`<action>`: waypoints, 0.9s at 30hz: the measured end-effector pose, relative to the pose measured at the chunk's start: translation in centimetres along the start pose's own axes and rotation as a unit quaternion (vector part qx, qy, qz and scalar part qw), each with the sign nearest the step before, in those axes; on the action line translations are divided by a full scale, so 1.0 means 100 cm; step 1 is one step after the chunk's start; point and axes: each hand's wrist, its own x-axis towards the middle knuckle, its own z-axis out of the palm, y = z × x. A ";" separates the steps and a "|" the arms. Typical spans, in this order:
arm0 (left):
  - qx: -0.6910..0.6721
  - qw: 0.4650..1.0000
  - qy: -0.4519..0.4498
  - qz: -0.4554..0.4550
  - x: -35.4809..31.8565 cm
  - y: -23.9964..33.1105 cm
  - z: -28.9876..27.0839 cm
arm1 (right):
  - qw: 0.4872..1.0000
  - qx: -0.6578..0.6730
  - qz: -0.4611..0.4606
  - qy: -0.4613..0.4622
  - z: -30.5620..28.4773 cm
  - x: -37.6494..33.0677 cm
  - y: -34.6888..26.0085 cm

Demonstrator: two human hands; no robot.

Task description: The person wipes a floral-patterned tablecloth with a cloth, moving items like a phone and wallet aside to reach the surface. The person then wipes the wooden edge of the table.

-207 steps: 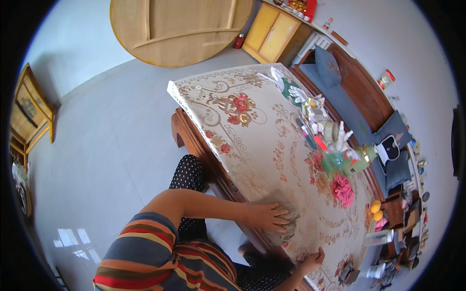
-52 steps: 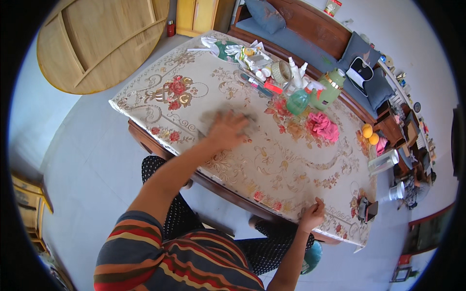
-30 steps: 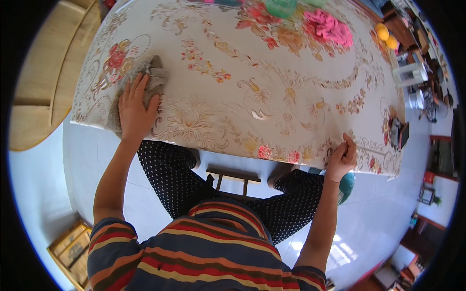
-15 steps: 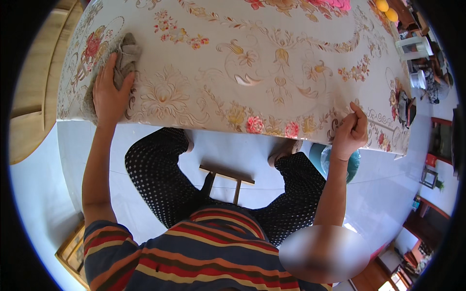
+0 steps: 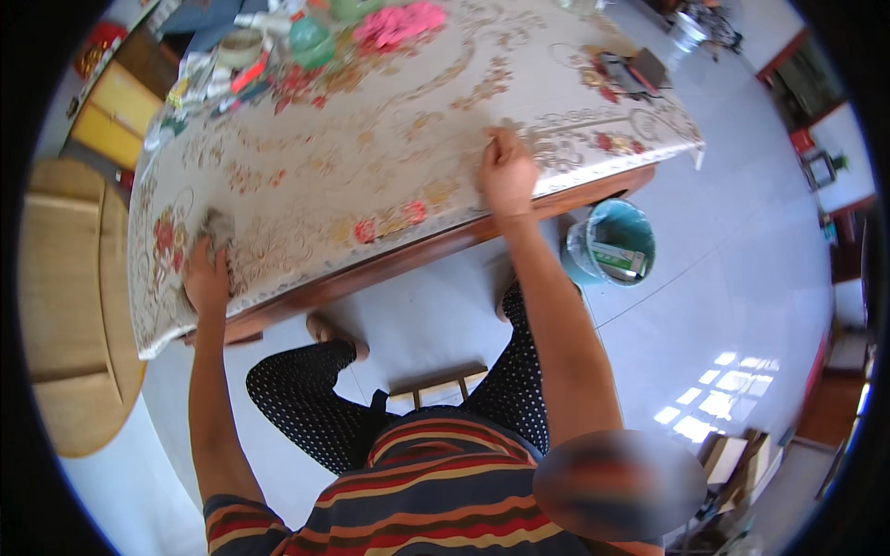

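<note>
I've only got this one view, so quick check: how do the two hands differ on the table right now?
The left hand presses a grey cloth near the table's left end; the right hand lies bare on the floral tablecloth, holding nothing. The left hand sits lower in the picture, the right higher and nearer the teal bin. Both rest near the tablecloth's near edge.

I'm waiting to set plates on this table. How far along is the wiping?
Done: can't tell which parts of the floral tablecloth are already wiped; no visible marks either way. In hand: the left hand presses a grey cloth near the table's left end, while the right hand rests flat at the near edge. Left: the far side, crowded with a green jar and pink item, isn't cleared.
</note>
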 end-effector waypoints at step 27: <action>-0.852 0.321 -0.323 -0.259 -0.126 0.325 -0.146 | 0.892 0.265 0.197 -0.308 -0.151 -0.179 -0.107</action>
